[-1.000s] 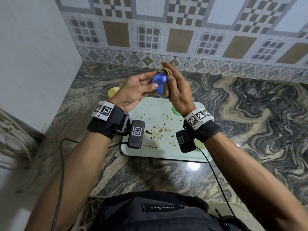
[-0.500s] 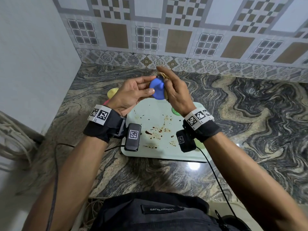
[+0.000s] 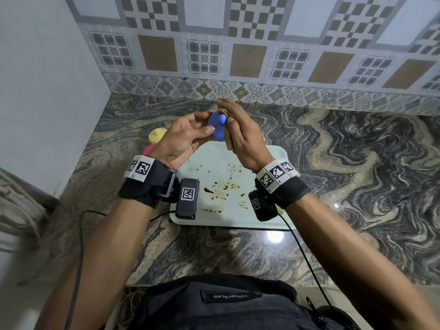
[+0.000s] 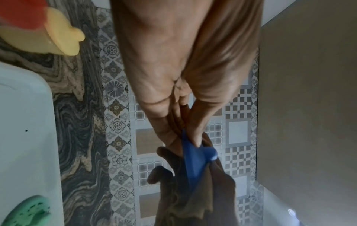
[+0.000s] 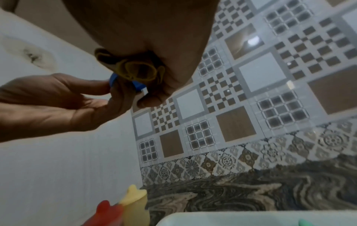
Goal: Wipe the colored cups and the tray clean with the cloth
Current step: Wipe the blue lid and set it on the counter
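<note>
My left hand (image 3: pixel 204 123) pinches a small blue cup (image 3: pixel 216 127) by its rim, held up over the far edge of the tray. My right hand (image 3: pixel 234 129) grips a folded tan cloth (image 3: pixel 228 142) and presses it against the cup's right side. In the left wrist view the blue cup (image 4: pixel 195 160) sits between my left fingertips (image 4: pixel 197 140) and the cloth (image 4: pixel 193 198). From the right wrist, the rolled cloth (image 5: pixel 135 68) covers most of the blue cup (image 5: pixel 138 86). The pale tray (image 3: pixel 214 160) lies on the counter below, with brown stains in its middle.
A yellow cup (image 3: pixel 156 135) and a red cup (image 3: pixel 148 150) stand on the marbled counter (image 3: pixel 357 175) left of the tray. A spotted green cup (image 4: pixel 27 211) lies on the tray (image 4: pixel 25 122). Tiled wall (image 3: pixel 238 55) behind, plain wall at left. Cables trail from both wrists.
The blue cup has been turned in my left fingers, so its handle nub now shows on top. The cloth in my right hand stays against it. Both hands drifted slightly left.
</note>
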